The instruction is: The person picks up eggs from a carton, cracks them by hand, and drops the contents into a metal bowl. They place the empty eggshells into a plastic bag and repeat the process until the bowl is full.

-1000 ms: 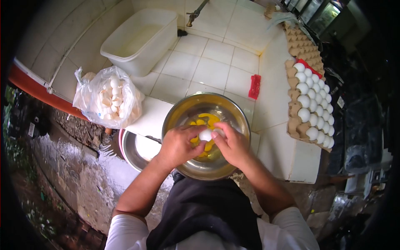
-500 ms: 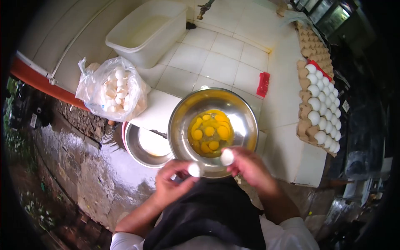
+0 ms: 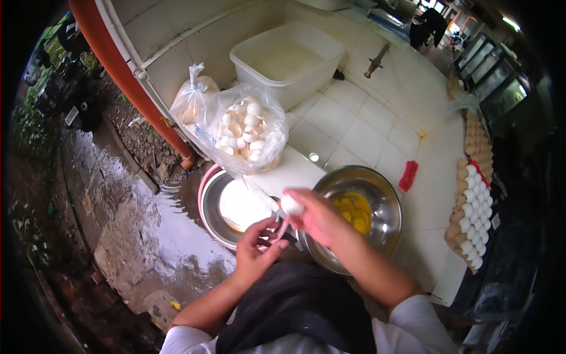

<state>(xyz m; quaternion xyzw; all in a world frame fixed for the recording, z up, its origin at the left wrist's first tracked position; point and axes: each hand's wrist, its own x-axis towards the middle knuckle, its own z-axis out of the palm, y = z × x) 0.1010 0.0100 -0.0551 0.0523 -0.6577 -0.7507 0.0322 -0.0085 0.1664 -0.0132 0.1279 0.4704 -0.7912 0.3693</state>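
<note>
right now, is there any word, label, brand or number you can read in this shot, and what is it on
None can be read.
White plate on the parked vehicle, top left: too small and blurred.
White tag beside the egg tray: blurred.
Eggshell in the right hand, plastic bag, steel bowl: no print shows.

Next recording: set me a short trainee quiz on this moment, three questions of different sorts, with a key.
1. True or false: the egg tray lies to the left of the steel bowl.
2. The right hand holds: A a spoon, B a white eggshell, C a knife.
3. Fill in: the steel bowl contains raw egg ____.
Key: 1 false, it lies to the right; 2 B; 3 yolks.
</note>
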